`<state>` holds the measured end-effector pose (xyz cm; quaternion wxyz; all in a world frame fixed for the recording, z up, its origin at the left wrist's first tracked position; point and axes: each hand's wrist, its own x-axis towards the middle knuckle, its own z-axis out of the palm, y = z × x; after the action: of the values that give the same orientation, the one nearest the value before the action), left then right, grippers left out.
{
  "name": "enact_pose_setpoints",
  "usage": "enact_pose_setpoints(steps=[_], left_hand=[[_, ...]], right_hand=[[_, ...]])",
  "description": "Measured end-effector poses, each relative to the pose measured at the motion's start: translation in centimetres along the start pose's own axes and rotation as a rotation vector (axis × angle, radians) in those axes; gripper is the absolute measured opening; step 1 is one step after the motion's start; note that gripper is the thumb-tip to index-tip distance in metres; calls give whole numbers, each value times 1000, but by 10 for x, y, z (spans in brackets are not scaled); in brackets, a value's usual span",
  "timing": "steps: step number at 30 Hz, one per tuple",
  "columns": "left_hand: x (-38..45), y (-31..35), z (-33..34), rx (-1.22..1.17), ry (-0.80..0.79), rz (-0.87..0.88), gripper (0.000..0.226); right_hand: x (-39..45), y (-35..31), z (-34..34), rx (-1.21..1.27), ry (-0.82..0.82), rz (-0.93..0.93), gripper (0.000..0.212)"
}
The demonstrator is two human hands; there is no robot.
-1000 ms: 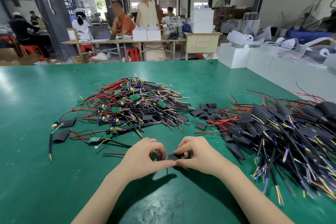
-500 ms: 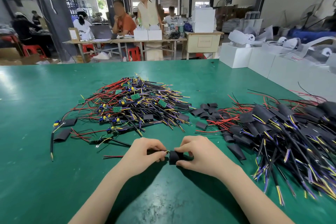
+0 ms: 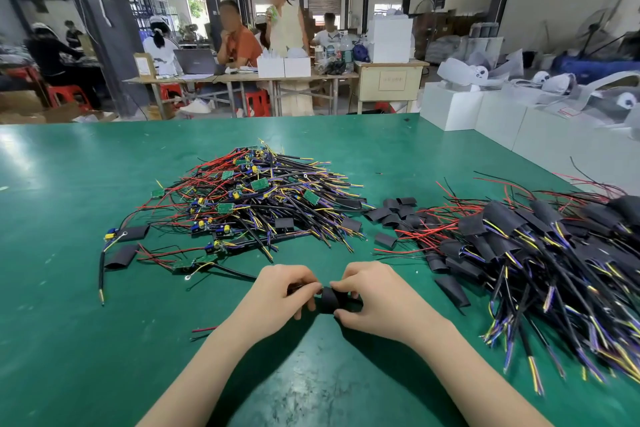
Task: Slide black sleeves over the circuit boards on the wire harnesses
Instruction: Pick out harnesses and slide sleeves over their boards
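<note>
- Your right hand (image 3: 377, 298) pinches a black sleeve (image 3: 329, 300) between thumb and fingers, just above the green table (image 3: 69, 322), close to its near edge.
- Your left hand (image 3: 280, 295) is curled, its fingertips meeting the sleeve's left end; it seems to grip a harness there, but the fingers hide most of it, and no circuit board shows between the hands.
- A red wire (image 3: 204, 329) lies on the table just left of your left wrist.
- Beyond your hands, a pile of bare harnesses (image 3: 256, 204) sits mid-table, green boards and red, black and yellow wires tangled together.
- A small heap of loose sleeves (image 3: 394, 210) lies just right of that pile, with a few more strays at its left edge.
- At your right, the pile of sleeved harnesses (image 3: 540, 253) spreads toward the table's right edge, wire ends fanning toward you.
- Behind the table, people sit and stand at a work desk (image 3: 242, 78) with a laptop and white boxes.
</note>
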<state>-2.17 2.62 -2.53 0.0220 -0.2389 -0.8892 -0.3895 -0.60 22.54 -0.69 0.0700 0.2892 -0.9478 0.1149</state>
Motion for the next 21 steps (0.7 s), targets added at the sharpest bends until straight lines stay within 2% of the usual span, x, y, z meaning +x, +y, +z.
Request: enact_pose_setpoints(steps=[7,11,14,18,21], left_hand=[[1,0,2,-175,-6,-77,13],[3,-1,-2,-332,-7,-143,8],[4,-4,-2,-454,-18,-191,15],[4,-7,1,-491,-75,-216,17],[4,-6,-2,-615,-158,-293,34]], right_hand=[[1,1,2,-45,-33,-18,30],[3,1,-4,144,36,14,25],[3,1,-6,295,118,33,24],[4,-8,1,343,169,65,25],[6,-8,4,409,215,130,27]])
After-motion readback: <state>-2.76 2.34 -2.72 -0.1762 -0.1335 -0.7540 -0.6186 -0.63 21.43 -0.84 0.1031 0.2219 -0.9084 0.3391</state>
